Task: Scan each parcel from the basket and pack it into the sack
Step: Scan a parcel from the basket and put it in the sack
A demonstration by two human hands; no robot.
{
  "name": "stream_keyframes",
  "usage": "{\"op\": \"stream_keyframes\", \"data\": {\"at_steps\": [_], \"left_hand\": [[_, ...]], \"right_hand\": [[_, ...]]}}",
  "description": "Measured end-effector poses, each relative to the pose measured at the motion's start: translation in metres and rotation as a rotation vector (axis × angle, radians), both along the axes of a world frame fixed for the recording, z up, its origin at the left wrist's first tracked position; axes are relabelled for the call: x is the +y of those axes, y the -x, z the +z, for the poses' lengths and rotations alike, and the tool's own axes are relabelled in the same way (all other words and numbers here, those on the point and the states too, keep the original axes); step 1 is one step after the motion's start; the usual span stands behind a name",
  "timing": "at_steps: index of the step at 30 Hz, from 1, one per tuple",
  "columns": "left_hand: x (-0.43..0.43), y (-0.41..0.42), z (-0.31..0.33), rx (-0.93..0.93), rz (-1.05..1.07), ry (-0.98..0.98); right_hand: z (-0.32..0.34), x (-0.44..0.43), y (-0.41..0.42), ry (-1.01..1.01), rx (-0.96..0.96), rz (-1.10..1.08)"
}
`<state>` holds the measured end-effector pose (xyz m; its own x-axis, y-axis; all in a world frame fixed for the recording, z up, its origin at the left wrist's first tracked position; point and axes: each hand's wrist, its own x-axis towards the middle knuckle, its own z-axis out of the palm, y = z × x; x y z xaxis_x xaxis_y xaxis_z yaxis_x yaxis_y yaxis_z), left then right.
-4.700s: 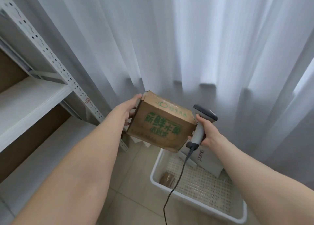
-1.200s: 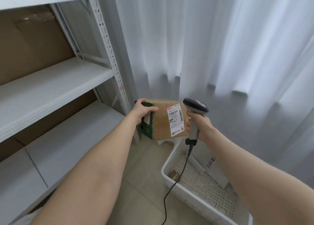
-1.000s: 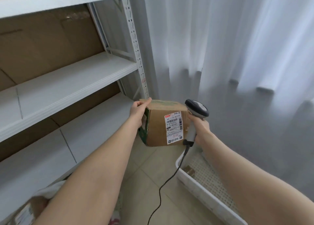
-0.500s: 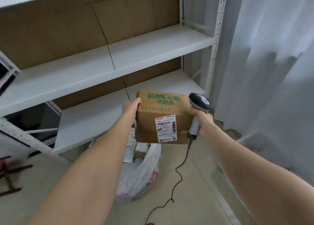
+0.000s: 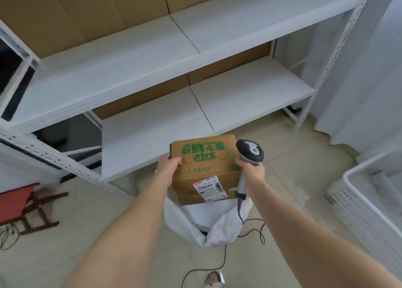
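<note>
The box (image 5: 202, 170) is seen to be of matt brown cardboard printed in green, with a white paper label (image 5: 210, 188) stuck on it. The scanner (image 5: 250, 154) is made of smooth grey and dark plastic. The sack (image 5: 224, 229) appears to be of thin, crumpled white woven plastic. The rack (image 5: 152, 54) is formed of white-painted perforated metal and matt white boards, and backed by brown cardboard sheets (image 5: 87, 15). The basket (image 5: 356, 205) is moulded in white perforated plastic, and the curtain (image 5: 369, 91) is made of sheer white cloth.

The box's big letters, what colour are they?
Green, printed on the brown cardboard box; the head view shows it.
</note>
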<state>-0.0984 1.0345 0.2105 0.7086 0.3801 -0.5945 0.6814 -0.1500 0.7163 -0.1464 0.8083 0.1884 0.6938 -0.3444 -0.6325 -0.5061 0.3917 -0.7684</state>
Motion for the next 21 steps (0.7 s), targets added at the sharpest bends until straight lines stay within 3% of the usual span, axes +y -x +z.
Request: {"op": "stream_keyframes", "data": {"at_steps": [6,12,15,21], "left_hand": [[0.022,-0.003,-0.052,0.048,0.041,-0.113],[0.029,0.0,-0.084,0.349,-0.015,0.026],[0.034,-0.009,-0.101,0.318,-0.036,0.062],[0.028,-0.024,-0.112,0.234,0.034,0.045]], "right_hand": [[-0.044,0.05,0.002,0.086,0.001,-0.038],[-0.079,0.069,-0.007,0.041,0.016,-0.023],[-0.089,0.074,-0.02,0.024,-0.03,-0.019],[-0.099,0.083,-0.045,0.312,0.088,-0.01]]}}
